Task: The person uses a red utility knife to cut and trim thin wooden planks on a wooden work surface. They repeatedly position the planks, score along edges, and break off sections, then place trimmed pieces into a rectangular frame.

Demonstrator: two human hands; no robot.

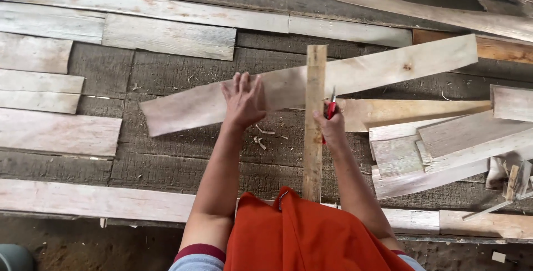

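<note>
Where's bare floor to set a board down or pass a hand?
Bare dark floor lies between the long slanted board and the near edge plank, left of the left hand. A smaller patch sits above that board. Right of the right hand, stacked offcuts crowd everything.

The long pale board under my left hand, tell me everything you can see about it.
The long pale board is a flat plank of rough, light, unfinished wood with a small dark knot near its right end. It lies tilted across the dark plank floor, its left end lower than its right. The left hand presses flat on it, fingers spread. A narrow upright wooden strip crosses over it, and the right hand, gripping a red-handled tool, is at that crossing.
</note>
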